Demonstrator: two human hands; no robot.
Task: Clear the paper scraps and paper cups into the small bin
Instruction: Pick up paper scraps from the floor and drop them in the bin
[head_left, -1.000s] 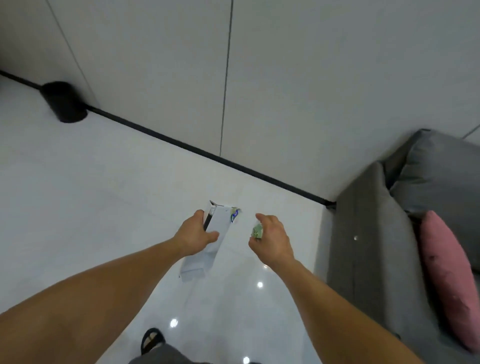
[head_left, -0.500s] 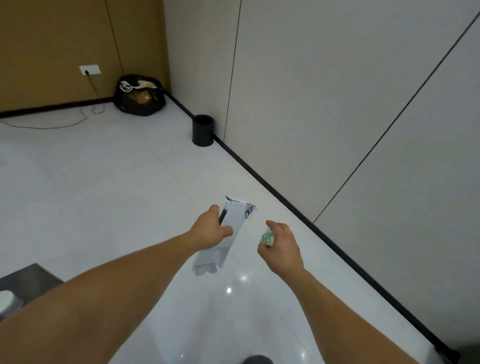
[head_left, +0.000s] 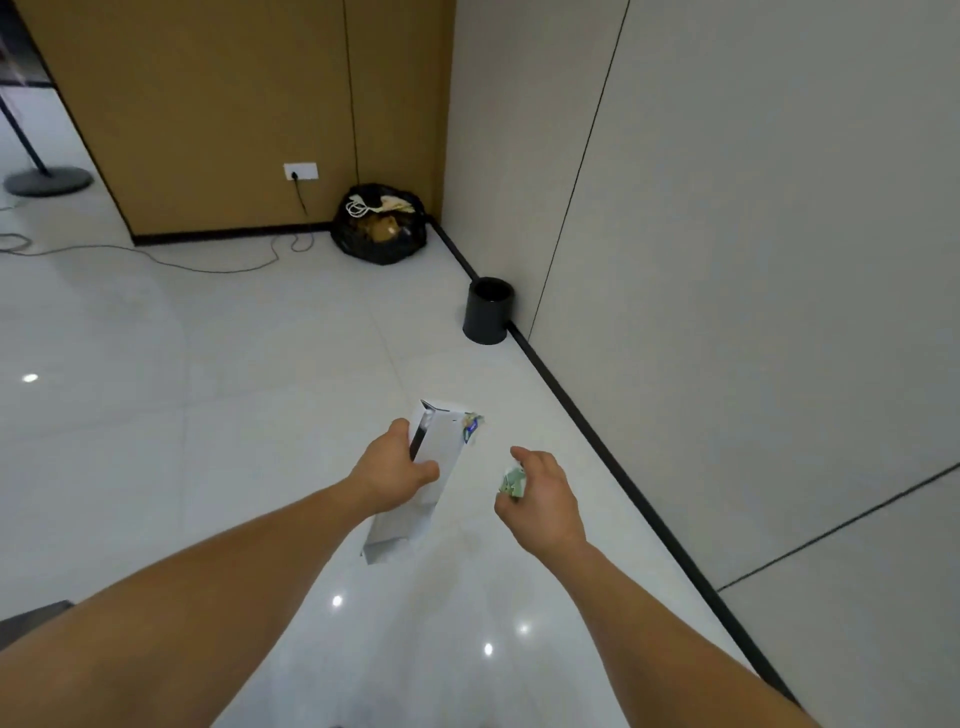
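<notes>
1. The left hand (head_left: 395, 470) grasps a flattened white paper carton (head_left: 444, 441), thumb across its front face and fingers behind it. The carton is held in the air above the floor (head_left: 208, 389), tilted, its open top end pointing away from the person.
2. A small blue and green bit (head_left: 471, 423) shows at the carton's top right corner; I cannot tell whether it is print or a separate scrap.
3. The right hand (head_left: 543, 501) is curled round a crumpled green paper scrap (head_left: 511, 480), which pokes out between thumb and fingers. This hand is beside the left 1, apart from the carton.
4. The small black bin (head_left: 487, 312) stands upright on the floor ahead of both hands, well apart from them, against the black skirting (head_left: 597, 436) of the pale wall.
5. Further back, a full black rubbish bag (head_left: 379, 228) sits in the corner.
6. A wall socket (head_left: 300, 171) on the brown panel has a plug in it, and a cable (head_left: 208, 267) trails across the floor to the left.
7. A round stand base (head_left: 48, 182) rests at the far left.
</notes>
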